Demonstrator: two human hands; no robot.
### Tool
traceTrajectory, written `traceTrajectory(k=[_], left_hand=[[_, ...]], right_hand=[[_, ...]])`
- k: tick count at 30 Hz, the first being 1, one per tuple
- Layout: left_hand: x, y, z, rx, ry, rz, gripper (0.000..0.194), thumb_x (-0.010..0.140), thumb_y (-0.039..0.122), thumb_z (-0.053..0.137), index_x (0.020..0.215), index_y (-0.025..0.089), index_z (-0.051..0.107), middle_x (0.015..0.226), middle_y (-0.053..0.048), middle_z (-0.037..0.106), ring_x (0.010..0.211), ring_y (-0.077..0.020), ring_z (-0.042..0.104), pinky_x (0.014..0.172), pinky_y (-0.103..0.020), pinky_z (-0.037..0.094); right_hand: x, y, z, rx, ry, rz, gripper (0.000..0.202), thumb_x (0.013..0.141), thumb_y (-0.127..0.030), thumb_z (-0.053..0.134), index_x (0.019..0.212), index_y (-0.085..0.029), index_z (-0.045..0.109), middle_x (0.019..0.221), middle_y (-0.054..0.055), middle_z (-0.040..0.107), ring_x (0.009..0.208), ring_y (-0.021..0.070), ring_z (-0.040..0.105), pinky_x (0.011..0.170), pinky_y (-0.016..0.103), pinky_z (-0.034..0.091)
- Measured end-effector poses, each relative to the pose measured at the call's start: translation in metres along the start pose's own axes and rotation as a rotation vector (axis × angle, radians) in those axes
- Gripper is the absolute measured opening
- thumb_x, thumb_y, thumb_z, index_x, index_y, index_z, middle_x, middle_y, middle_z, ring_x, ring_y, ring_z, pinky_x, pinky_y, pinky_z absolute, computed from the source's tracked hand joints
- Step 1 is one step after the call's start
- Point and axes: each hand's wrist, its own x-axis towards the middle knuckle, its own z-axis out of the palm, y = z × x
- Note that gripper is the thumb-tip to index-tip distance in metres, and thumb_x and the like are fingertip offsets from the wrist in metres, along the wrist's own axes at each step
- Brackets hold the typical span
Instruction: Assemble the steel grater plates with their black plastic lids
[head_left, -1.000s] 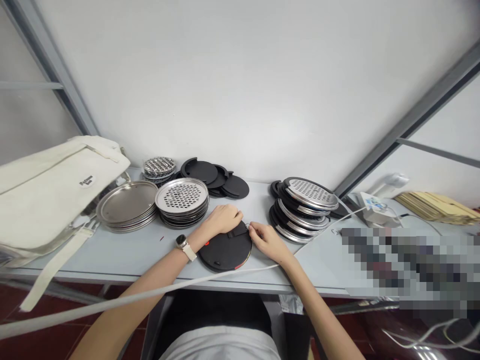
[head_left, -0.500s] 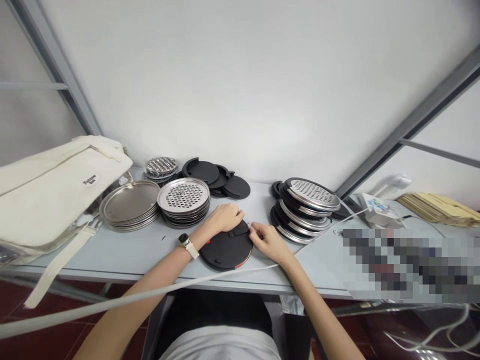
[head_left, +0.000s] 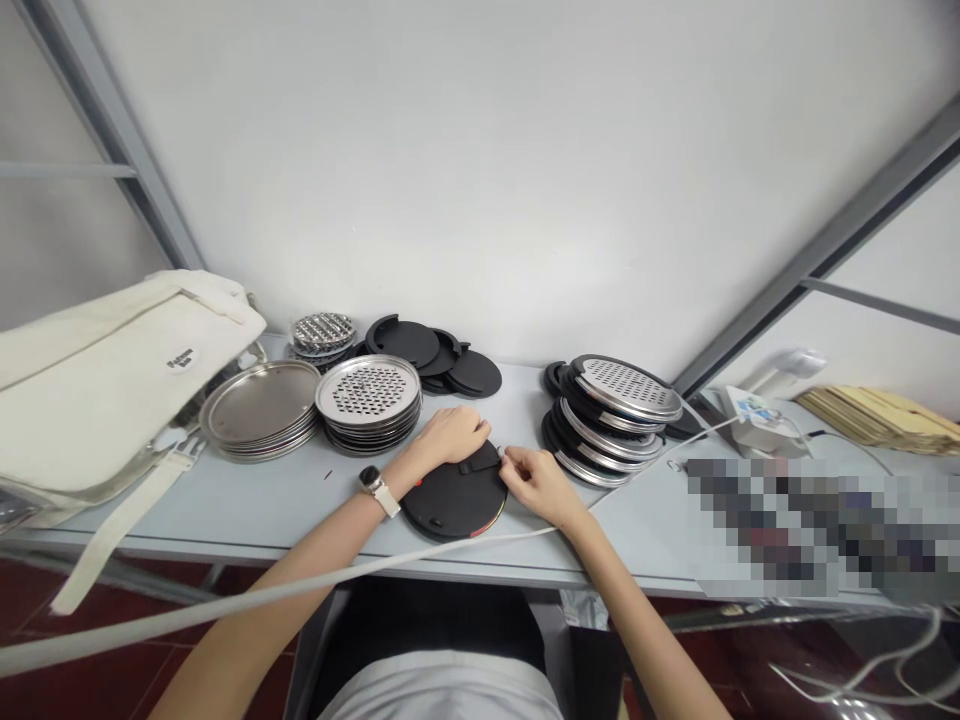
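A black round disc (head_left: 455,503), with a red spot and a thin coloured line along its near right rim, lies flat on the grey-white table in front of me. My left hand (head_left: 451,436), with a watch on its wrist, rests on the disc's far side; its fingers curl together over the rim. A short black tab (head_left: 480,461) shows between my hands. At the right edge, my right hand (head_left: 534,478) pinches a small metal ring (head_left: 502,452) by that tab. Part of the far rim is hidden under my left hand.
Left stand stacked metal plates (head_left: 262,400) and perforated grater plates (head_left: 369,392), beside a cream bag (head_left: 112,400). Black round holders (head_left: 409,345) lie behind. Right is a stack of black-rimmed graters (head_left: 626,390). A white cable (head_left: 322,580) crosses in front of the disc.
Almost nothing differs. The whole view has shifted very slightly; both hands keep their places on the black disc and the ring.
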Motion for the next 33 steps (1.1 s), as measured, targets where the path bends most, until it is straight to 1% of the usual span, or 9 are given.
traceTrajectory(k=[7,14,19,23,25,30,33], left_hand=[[0.001,0.001,0.002,0.006,-0.001,0.002,0.044,0.092,0.037,0.032,0.080,0.014,0.068,0.083,-0.014,0.069,0.079,-0.0226,0.064,0.069,-0.030,0.040],[0.007,-0.012,-0.001,0.029,0.038,-0.037,0.048,0.093,0.033,0.026,0.080,0.013,0.067,0.085,-0.015,0.068,0.081,-0.0240,0.064,0.071,-0.032,0.041],[0.005,-0.007,0.002,0.031,0.021,0.019,0.047,0.093,0.036,0.029,0.079,0.014,0.068,0.083,-0.014,0.069,0.080,-0.0225,0.064,0.073,-0.031,0.041],[0.002,-0.005,0.002,0.032,0.008,0.048,0.046,0.093,0.035,0.028,0.081,0.014,0.068,0.084,-0.014,0.069,0.079,-0.0222,0.064,0.072,-0.031,0.041],[0.002,-0.005,0.002,0.034,0.006,0.054,0.046,0.093,0.034,0.028,0.081,0.014,0.068,0.084,-0.013,0.069,0.079,-0.0225,0.064,0.071,-0.032,0.041],[0.002,-0.005,-0.001,0.042,-0.009,0.069,0.043,0.092,0.033,0.030,0.081,0.015,0.067,0.084,-0.012,0.069,0.080,-0.0224,0.064,0.072,-0.032,0.040],[0.002,-0.004,-0.002,0.043,-0.022,0.071,0.042,0.092,0.032,0.030,0.083,0.015,0.068,0.085,-0.012,0.069,0.081,-0.0220,0.064,0.074,-0.031,0.041]], right_hand=[[0.000,0.000,-0.001,0.005,0.016,-0.007,0.034,0.086,-0.025,0.041,0.056,-0.019,0.026,0.049,-0.007,0.023,0.046,0.0070,0.024,0.048,0.023,0.020],[-0.004,-0.004,0.001,0.072,-0.006,-0.019,0.033,0.086,-0.025,0.041,0.058,-0.019,0.024,0.051,-0.006,0.022,0.048,0.0071,0.024,0.048,0.023,0.021],[-0.002,-0.002,0.002,0.058,0.084,0.008,0.031,0.091,-0.027,0.037,0.063,-0.020,0.026,0.052,-0.007,0.024,0.049,0.0083,0.027,0.051,0.024,0.022],[0.001,0.000,0.001,0.067,0.014,0.015,0.029,0.094,-0.028,0.035,0.066,-0.020,0.032,0.054,-0.006,0.031,0.050,0.0096,0.033,0.053,0.024,0.025],[0.001,0.000,0.001,0.081,-0.006,0.017,0.028,0.094,-0.029,0.034,0.068,-0.020,0.034,0.055,-0.006,0.032,0.051,0.0100,0.034,0.053,0.024,0.025],[0.000,-0.003,0.000,0.096,0.013,0.017,0.026,0.093,-0.027,0.036,0.069,-0.021,0.032,0.055,-0.007,0.029,0.051,0.0097,0.031,0.052,0.023,0.025],[0.000,-0.005,0.000,0.108,0.033,0.009,0.022,0.092,-0.026,0.038,0.071,-0.021,0.032,0.057,-0.007,0.029,0.051,0.0097,0.032,0.053,0.023,0.026]])
